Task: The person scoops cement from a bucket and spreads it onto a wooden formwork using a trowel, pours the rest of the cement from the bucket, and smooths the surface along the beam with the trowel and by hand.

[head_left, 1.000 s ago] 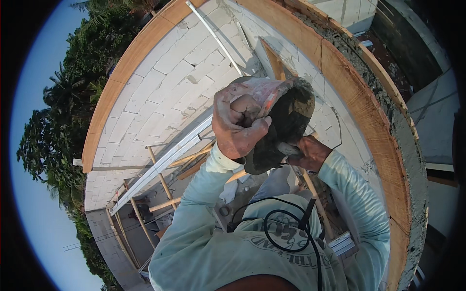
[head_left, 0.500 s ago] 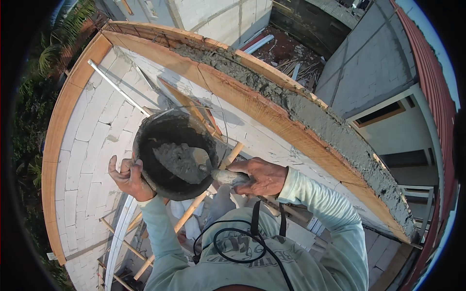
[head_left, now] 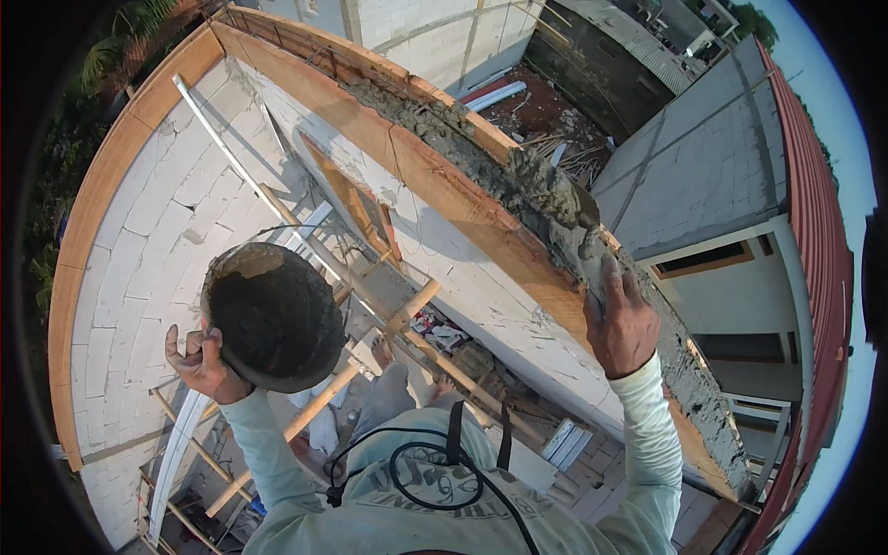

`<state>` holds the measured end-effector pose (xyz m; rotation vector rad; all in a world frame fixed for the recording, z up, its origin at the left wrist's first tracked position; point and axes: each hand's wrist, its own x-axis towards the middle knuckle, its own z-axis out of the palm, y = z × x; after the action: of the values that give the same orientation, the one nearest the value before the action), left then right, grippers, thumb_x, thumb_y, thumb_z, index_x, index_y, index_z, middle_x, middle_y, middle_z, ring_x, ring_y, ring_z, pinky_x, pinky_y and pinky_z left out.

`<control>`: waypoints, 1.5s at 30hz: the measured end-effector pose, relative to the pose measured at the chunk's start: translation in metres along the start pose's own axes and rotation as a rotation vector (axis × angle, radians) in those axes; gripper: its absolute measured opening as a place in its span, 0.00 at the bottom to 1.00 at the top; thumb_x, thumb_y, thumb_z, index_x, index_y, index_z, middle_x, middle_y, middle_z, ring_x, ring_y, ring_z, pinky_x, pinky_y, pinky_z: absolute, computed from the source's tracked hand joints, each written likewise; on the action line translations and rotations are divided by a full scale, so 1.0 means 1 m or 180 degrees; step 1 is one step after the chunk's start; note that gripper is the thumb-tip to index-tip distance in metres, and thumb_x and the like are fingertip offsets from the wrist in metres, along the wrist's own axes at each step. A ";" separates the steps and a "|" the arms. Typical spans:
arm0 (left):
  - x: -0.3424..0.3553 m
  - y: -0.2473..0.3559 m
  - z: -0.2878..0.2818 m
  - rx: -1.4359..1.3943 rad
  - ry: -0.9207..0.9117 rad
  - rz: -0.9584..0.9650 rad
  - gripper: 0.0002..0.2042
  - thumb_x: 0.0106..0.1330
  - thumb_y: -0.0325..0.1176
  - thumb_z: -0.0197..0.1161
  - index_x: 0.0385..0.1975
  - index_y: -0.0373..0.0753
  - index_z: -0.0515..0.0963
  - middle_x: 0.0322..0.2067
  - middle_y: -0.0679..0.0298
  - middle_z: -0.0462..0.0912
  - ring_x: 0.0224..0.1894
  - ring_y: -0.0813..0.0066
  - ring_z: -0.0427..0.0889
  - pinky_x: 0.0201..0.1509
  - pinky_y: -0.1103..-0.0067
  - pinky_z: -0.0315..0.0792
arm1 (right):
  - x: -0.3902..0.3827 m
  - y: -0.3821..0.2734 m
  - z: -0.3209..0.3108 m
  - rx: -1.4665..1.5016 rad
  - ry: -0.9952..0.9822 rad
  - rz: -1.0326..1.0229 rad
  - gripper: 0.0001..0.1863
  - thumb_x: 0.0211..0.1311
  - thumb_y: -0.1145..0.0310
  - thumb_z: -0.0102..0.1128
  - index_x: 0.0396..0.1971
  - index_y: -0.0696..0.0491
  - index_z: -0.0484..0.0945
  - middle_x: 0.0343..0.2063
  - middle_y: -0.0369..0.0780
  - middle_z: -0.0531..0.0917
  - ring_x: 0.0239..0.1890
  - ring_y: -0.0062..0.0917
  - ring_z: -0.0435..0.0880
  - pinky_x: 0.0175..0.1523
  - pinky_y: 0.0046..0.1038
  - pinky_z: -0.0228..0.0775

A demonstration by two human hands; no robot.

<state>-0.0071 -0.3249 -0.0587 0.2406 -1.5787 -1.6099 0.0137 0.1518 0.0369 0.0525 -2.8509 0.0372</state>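
Note:
My left hand (head_left: pixel 199 363) holds a round black bucket (head_left: pixel 324 319) at its left side, thumb at the rim and fingers curled outside. The bucket is tilted; its dark inside shows no clear heap of mortar. On the right, my right hand (head_left: pixel 624 324) is closed around the handle of a trowel (head_left: pixel 590 259), which is smeared grey. The trowel's blade lies over the wall top, among a heap of wet grey mortar (head_left: pixel 548 190) that partly hides it. This mortar fills the channel between two wooden formwork boards (head_left: pixel 453 208).
Far below are bare feet (head_left: pixel 382 351) on planks, beside wooden scaffold poles (head_left: pixel 324 398). A pale block wall (head_left: pixel 139 250) curves along the left. A long light bar (head_left: pixel 217 134) leans there. Beyond the formwork lies a debris-strewn yard (head_left: pixel 555 111).
My right hand has moved right and up from the bucket to the wall top with the trowel. The mortar heap seen in the bucket is gone from it. The bucket has shifted left and down.

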 end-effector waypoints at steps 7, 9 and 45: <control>0.010 0.001 -0.036 0.0493 0.0140 0.0143 0.26 0.54 0.17 0.58 0.54 0.24 0.57 0.19 0.71 0.65 0.25 0.83 0.66 0.56 0.76 0.68 | 0.015 -0.003 0.003 0.0370 0.0287 0.0060 0.27 0.51 0.70 0.62 0.53 0.58 0.67 0.30 0.49 0.77 0.27 0.45 0.81 0.31 0.38 0.74; 0.003 0.003 -0.034 0.0171 0.0271 0.0025 0.26 0.54 0.17 0.58 0.54 0.24 0.57 0.19 0.70 0.65 0.25 0.83 0.66 0.57 0.75 0.67 | 0.030 0.013 -0.005 0.1164 0.0187 -0.0100 0.22 0.54 0.67 0.60 0.47 0.62 0.70 0.23 0.48 0.78 0.23 0.39 0.80 0.30 0.34 0.73; -0.046 0.032 -0.060 -0.0161 0.0342 -0.0172 0.26 0.54 0.17 0.57 0.54 0.27 0.59 0.20 0.71 0.66 0.25 0.84 0.64 0.38 0.88 0.63 | 0.022 0.099 -0.033 0.1528 -0.2387 0.1067 0.29 0.57 0.56 0.58 0.53 0.61 0.72 0.34 0.48 0.82 0.35 0.30 0.79 0.44 0.30 0.69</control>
<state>0.0748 -0.3333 -0.0604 0.3394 -1.4593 -1.6486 -0.0020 0.2514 0.0730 -0.3921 -3.4653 0.9553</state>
